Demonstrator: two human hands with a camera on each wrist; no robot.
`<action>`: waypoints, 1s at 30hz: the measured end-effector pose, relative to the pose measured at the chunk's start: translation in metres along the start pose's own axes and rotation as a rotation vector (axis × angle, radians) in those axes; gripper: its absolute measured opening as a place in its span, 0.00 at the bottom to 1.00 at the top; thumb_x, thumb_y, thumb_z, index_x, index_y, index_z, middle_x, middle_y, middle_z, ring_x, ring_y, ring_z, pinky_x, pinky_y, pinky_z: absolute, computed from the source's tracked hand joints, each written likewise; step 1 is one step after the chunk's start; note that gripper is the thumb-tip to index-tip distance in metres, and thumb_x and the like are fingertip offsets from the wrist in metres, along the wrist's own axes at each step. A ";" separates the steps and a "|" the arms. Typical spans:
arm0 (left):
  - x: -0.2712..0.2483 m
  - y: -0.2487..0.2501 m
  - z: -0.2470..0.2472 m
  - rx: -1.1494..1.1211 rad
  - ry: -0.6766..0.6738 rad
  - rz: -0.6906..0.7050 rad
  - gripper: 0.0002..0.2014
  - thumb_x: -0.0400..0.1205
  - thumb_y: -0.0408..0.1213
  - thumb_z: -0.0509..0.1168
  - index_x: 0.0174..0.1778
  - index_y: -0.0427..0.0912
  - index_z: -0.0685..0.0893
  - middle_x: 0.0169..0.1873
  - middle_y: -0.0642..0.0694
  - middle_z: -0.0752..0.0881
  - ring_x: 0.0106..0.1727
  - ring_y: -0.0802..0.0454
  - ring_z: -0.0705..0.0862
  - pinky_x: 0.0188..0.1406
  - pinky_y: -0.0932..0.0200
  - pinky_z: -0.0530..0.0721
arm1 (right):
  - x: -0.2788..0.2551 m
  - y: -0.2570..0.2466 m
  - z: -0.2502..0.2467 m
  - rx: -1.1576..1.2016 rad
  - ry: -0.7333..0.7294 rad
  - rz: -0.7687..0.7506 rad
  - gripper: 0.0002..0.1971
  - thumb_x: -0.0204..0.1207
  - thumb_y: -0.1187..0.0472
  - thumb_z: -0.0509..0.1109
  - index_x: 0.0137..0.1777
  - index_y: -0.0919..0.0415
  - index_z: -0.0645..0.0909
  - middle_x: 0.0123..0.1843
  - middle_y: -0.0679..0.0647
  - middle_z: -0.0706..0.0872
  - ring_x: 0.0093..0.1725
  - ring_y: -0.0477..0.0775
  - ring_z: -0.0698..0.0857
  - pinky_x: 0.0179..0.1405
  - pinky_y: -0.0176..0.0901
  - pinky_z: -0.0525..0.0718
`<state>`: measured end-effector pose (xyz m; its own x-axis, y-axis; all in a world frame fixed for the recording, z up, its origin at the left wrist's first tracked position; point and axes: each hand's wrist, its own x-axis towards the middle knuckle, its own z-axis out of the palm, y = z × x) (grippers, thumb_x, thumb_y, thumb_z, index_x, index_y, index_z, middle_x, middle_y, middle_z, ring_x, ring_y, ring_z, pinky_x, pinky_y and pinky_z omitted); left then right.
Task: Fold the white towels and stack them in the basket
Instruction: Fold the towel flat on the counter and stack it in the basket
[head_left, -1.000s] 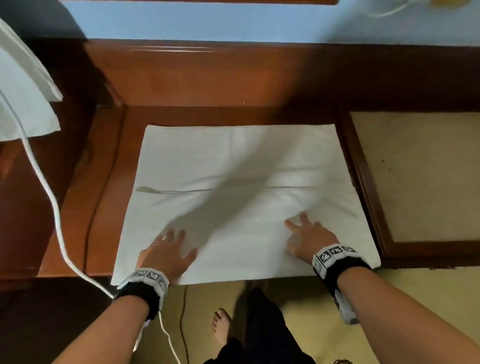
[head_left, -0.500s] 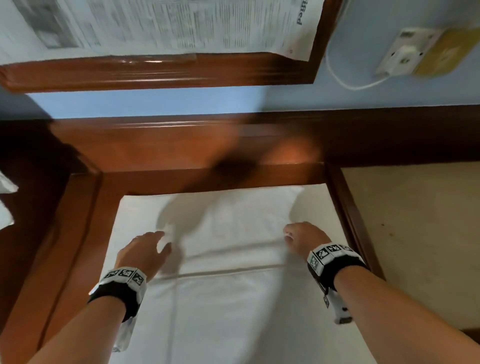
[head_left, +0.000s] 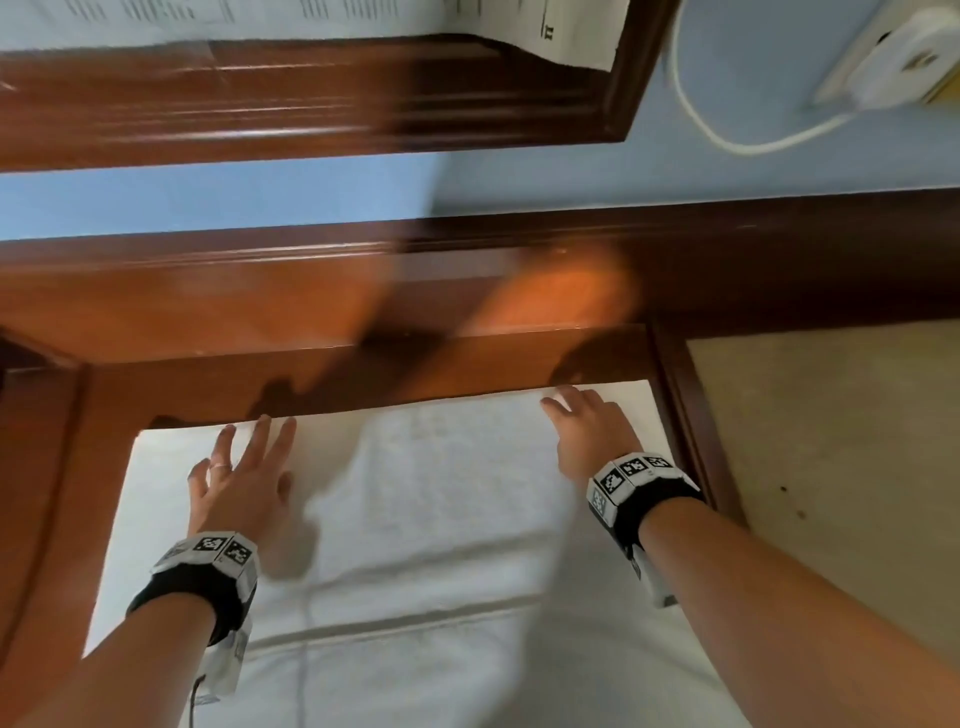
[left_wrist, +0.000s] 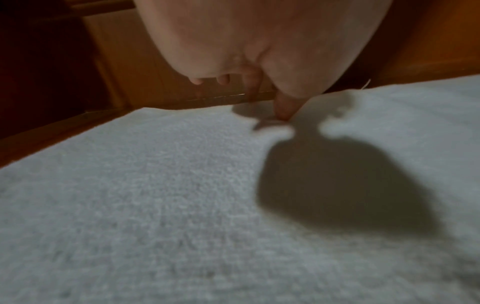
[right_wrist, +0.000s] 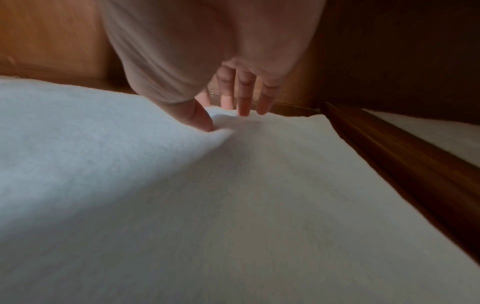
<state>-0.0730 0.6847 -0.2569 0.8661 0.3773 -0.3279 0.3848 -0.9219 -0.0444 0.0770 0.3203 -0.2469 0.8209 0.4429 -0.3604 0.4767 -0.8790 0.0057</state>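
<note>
The white towel (head_left: 441, 499) lies flat on the wooden table (head_left: 363, 374), filling the lower middle of the head view; its far edge runs left to right across the frame, just short of the raised back rail. A crease crosses it lower down, parallel to that edge.

Both hands reach to that far edge. The left hand (head_left: 244, 483) hovers over the towel's upper left part, fingers (left_wrist: 284, 107) spread and straight, tips level with the edge; the thumb tip looks to touch the cloth. The right hand (head_left: 592, 431) sits at the upper right corner region, and its thumb and fingers (right_wrist: 244, 102) press a small ridge of cloth up between them, starting a pinch.

The edge lies directly ahead of both hands, so folding likely means drawing it back toward the bottom of the frame. The right hand is further along. No basket is in view.
</note>
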 end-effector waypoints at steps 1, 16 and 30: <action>0.000 0.002 0.001 0.002 -0.009 -0.001 0.31 0.88 0.45 0.55 0.87 0.61 0.52 0.87 0.54 0.58 0.87 0.38 0.53 0.78 0.36 0.59 | 0.002 0.001 0.002 0.008 0.026 0.002 0.32 0.67 0.66 0.72 0.74 0.57 0.75 0.76 0.59 0.74 0.68 0.64 0.77 0.57 0.53 0.80; -0.036 0.003 -0.042 -0.037 0.183 0.178 0.15 0.70 0.38 0.80 0.34 0.46 0.77 0.32 0.47 0.80 0.41 0.39 0.85 0.58 0.42 0.69 | -0.020 0.008 -0.028 0.239 0.155 -0.078 0.10 0.58 0.63 0.67 0.35 0.52 0.69 0.28 0.48 0.72 0.35 0.62 0.75 0.38 0.51 0.81; -0.219 -0.039 -0.020 0.140 0.131 0.431 0.14 0.73 0.50 0.58 0.38 0.44 0.83 0.33 0.44 0.84 0.32 0.39 0.85 0.44 0.43 0.70 | -0.226 -0.025 0.004 0.002 0.094 -0.019 0.06 0.59 0.52 0.63 0.32 0.53 0.76 0.30 0.51 0.86 0.31 0.57 0.85 0.49 0.53 0.61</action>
<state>-0.2707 0.6400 -0.1642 0.9740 -0.0426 -0.2226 -0.0574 -0.9965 -0.0603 -0.1217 0.2415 -0.1697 0.8373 0.4743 -0.2718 0.4922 -0.8705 -0.0027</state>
